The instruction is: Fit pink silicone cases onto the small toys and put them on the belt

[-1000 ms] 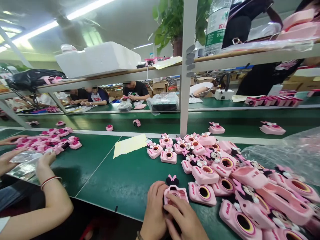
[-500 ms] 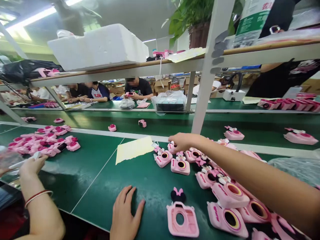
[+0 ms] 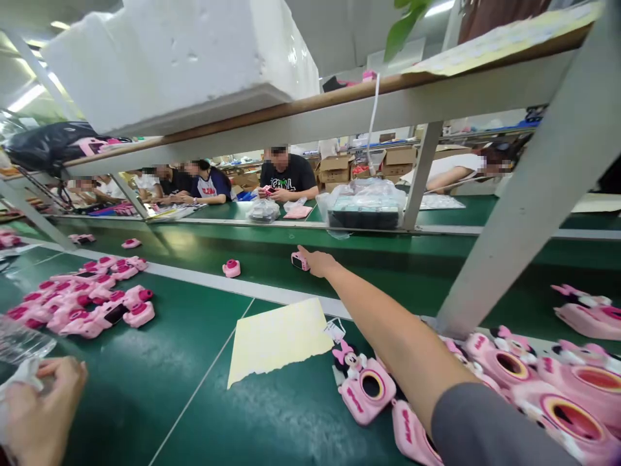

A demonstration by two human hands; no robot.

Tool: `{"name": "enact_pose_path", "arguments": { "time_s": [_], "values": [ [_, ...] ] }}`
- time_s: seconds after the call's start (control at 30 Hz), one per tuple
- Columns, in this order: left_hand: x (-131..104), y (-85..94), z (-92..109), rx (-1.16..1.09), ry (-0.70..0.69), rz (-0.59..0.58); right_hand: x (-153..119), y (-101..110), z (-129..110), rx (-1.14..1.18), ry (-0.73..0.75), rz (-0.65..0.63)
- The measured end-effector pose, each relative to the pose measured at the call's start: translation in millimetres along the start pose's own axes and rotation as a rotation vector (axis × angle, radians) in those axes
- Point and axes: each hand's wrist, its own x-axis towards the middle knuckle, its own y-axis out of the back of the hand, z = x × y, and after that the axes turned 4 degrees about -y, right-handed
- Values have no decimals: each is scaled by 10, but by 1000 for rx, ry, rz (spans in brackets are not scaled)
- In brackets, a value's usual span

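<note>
My right hand [image 3: 317, 263] is stretched out over the green recessed strip behind the worktop, its fingers closed on a small pink camera [image 3: 299, 261] with a dark screen. Another small pink camera [image 3: 231, 268] lies to its left on the strip. My left hand is out of view. Under and beside my right forearm lie pink camera cases with Minnie figures, one of them [image 3: 369, 388] beside a torn yellow sheet [image 3: 281, 336].
A co-worker's hand [image 3: 43, 401] holds something whitish at the lower left, near a pile of pink cameras [image 3: 87, 298]. A slanting white post [image 3: 514, 213] stands at right, under a shelf with a foam box [image 3: 184, 65]. People sit across the line.
My right hand has moved from the pink cases to the small camera on the strip. My left hand has left the view. The view has shifted left and closer to the shelf.
</note>
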Motion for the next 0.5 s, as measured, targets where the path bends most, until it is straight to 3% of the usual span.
{"name": "enact_pose_path", "arguments": {
  "time_s": [0.1,0.17,0.23,0.37,0.43,0.5],
  "values": [
    [672,470,-585,-61,79,136,220,-41,-43,-13,36,-3],
    [838,629,-788,-49,89,151,278,-65,-68,-6,59,-2],
    [842,684,-822,-32,98,166,260,-77,-90,7,76,1],
    [635,578,-540,-19,87,218,-27,3,-86,24,91,2],
    [372,359,-277,-5,36,193,-310,117,-35,21,116,-7],
    [-49,16,48,31,-10,139,-697,269,49,12,163,-29]
  ]
}}
